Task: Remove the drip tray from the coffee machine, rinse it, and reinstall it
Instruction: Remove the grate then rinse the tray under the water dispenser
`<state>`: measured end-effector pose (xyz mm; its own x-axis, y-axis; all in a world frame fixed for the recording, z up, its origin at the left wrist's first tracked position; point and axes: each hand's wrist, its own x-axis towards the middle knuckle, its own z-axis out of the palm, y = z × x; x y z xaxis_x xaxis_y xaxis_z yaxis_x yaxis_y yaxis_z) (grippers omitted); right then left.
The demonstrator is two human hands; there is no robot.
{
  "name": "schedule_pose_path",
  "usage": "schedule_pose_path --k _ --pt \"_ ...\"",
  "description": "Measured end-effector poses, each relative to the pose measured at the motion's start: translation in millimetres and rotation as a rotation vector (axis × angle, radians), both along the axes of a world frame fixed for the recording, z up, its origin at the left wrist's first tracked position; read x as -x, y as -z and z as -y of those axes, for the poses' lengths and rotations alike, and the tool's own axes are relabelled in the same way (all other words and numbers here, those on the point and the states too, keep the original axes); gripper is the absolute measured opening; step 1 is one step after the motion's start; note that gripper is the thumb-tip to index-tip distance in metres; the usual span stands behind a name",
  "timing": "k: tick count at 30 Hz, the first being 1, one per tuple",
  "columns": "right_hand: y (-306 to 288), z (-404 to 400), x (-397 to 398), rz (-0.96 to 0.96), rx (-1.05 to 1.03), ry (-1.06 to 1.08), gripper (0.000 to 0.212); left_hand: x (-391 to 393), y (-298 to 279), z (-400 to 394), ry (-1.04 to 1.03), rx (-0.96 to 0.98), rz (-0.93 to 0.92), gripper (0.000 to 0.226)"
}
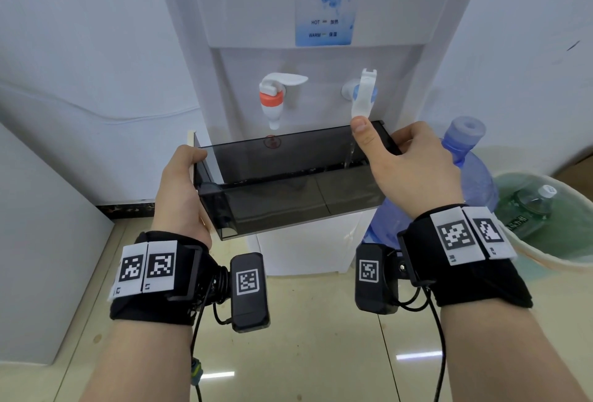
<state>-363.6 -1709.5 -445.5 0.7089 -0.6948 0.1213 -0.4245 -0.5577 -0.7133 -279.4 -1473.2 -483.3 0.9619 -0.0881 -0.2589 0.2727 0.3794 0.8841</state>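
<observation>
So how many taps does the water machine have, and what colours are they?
Red tap: 1
Blue tap: 1
Total: 2 taps, both above the dark drip tray.

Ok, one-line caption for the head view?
Both hands hold the drip tray under the blue tap as water runs in.

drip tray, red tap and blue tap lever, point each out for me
drip tray (288,206), head view, on its dark translucent front wall
red tap (272,100), head view, on its orange-red collar
blue tap lever (362,97), head view, on the white lever's middle
</observation>
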Motion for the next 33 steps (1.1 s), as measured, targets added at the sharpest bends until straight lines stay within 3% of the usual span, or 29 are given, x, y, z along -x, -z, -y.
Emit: schedule_pose_path --k 10,33 --pt "0.7 -6.2 -7.6 0.005 0.010 -0.018 0.082 -2.6 -2.3 -6.6 -0.036 -0.008 0.006 0.037" --pt "-0.6 3.8 1.4 -0.014 0.006 0.004 0.080 -2.7 4.3 4.2 0.003 -0.013 -0.019 0.026"
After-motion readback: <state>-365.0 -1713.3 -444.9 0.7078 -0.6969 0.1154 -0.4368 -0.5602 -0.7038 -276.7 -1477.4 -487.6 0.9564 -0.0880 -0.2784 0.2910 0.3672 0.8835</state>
